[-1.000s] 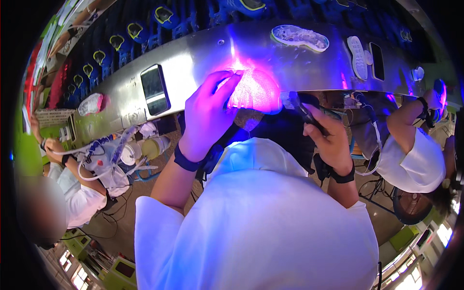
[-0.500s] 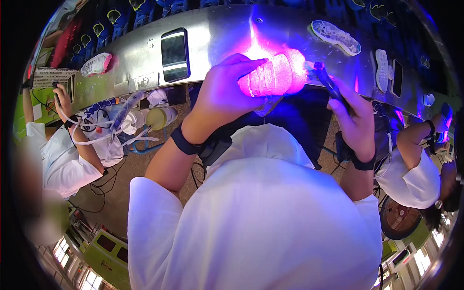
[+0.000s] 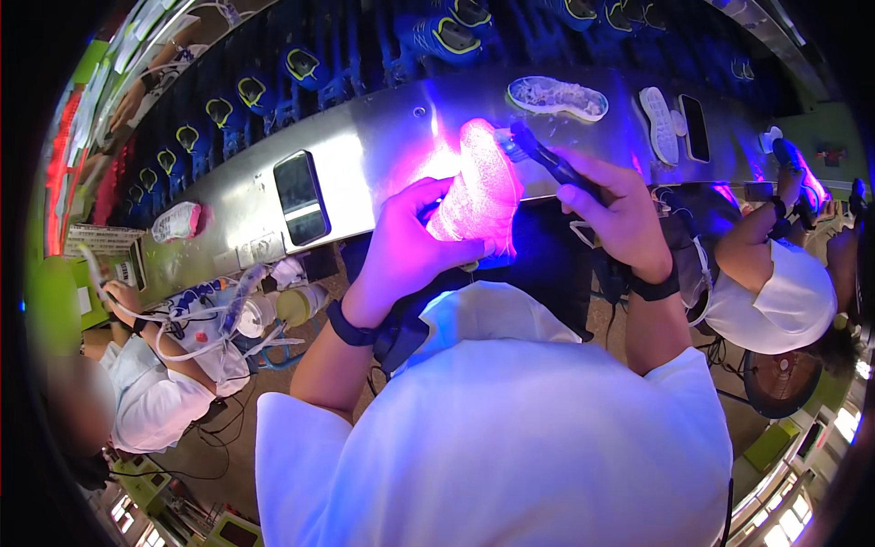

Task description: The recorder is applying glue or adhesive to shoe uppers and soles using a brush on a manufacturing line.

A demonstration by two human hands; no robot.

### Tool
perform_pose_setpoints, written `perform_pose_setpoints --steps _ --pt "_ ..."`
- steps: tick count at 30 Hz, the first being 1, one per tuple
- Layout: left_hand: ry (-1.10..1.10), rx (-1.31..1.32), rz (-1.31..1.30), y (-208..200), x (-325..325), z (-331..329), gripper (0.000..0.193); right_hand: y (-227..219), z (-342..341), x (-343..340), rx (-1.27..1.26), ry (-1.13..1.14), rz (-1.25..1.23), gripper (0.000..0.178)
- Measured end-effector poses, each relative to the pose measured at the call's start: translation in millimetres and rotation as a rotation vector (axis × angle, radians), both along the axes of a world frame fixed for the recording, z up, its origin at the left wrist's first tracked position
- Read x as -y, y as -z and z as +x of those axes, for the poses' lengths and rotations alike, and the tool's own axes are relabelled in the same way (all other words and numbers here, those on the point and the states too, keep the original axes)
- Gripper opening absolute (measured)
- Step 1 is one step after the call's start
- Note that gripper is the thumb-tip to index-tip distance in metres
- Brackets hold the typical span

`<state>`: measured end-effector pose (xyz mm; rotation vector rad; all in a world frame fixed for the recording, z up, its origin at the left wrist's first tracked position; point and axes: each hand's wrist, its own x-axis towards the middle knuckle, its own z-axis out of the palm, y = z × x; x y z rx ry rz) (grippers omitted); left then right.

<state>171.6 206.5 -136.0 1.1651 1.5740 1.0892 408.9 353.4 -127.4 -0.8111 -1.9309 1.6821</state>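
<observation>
A shoe (image 3: pixel 483 187), lit bright pink, is held around its near part by the left hand (image 3: pixel 407 235). It is held up over the near edge of the metal table (image 3: pixel 241 201). A dark brush (image 3: pixel 553 162) is gripped in the right hand (image 3: pixel 622 217). The brush's tip is placed just right of the shoe's far end; whether the shoe is touched cannot be told. A phone (image 3: pixel 302 198) is laid to the left. Blue shoes (image 3: pixel 439 38) are lined up at the far side.
</observation>
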Motion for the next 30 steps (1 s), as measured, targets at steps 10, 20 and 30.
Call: perform_pose_setpoints --steps 10,20,30 --pt "0.033 0.370 -0.176 -7 -24 14 0.064 6 27 -22 0.051 -0.065 0.012 0.045" --pt "-0.026 0.528 -0.202 4 -19 16 0.048 32 26 -3 0.078 -0.005 0.118 0.045" --pt "-0.198 0.580 -0.147 -3 4 2 0.042 3 34 23 0.270 -0.187 -0.095 0.046"
